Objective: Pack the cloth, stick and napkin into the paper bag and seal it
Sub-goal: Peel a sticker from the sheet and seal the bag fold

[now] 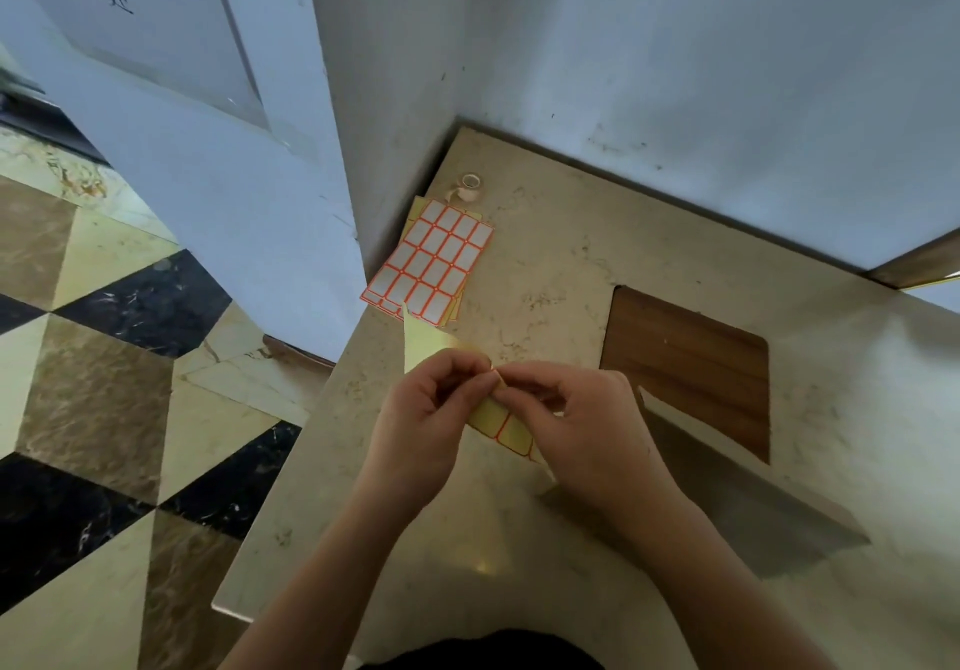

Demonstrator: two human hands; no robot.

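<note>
I hold a yellow sheet of red-framed labels (506, 427) above the beige stone counter (545, 305). My left hand (428, 412) pinches the sheet's upper part, whose bare backing sticks up to the left. My right hand (584, 422) pinches a small bit at the sheet's edge, right against my left fingertips. A flat brown wood-grained rectangle (685, 368) lies on the counter to the right; I cannot tell whether it is the paper bag. A grey flat patch (753, 508) runs below it. No cloth, stick or napkin can be made out.
A stack of white label sheets with red frames (431, 258) lies by the wall corner, with a small tape roll (470, 183) behind it. White walls close the counter at the back and left. Tiled floor (104, 357) drops off at the left edge.
</note>
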